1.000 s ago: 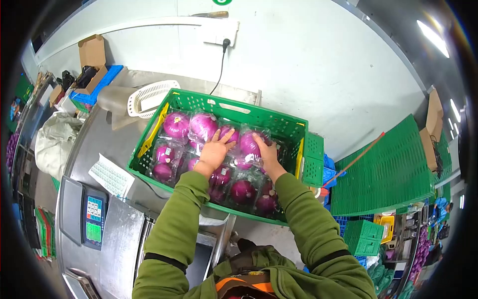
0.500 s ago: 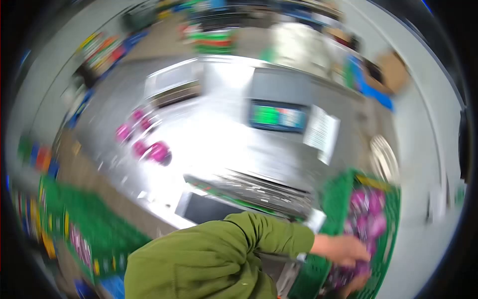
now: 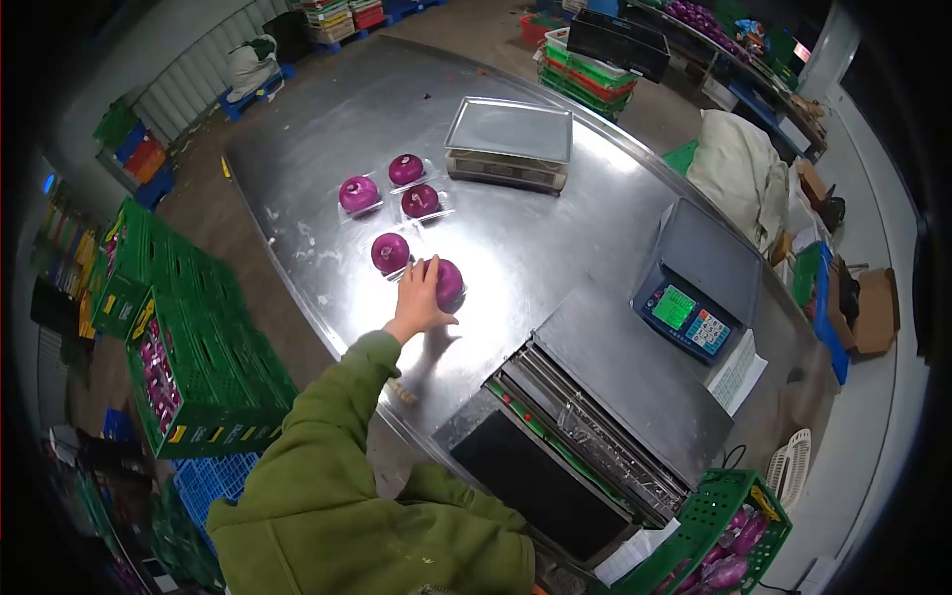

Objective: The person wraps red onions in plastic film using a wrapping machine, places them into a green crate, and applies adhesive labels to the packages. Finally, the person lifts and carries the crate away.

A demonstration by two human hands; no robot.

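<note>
My left hand reaches over the steel table with thumb and fingers spread. The index finger lies along the left side of a round red onion; the thumb is spread out just below it. Beside the fingertips, a second red onion rests on a clear plastic tray. Farther back, several more red onions, one of them at the left, sit in clear trays. My right sleeve bends across at the bottom, and the right hand is out of sight.
A wrapping machine stands at the table's near edge. Right of it are a digital scale and printed paper. Another scale is at the back. A green crate of onions is lower right; green crates are stacked left.
My left hand has left the onion crate on the right and swung left to the onions on the table. The right hand has gone out of view. The view has turned left.
</note>
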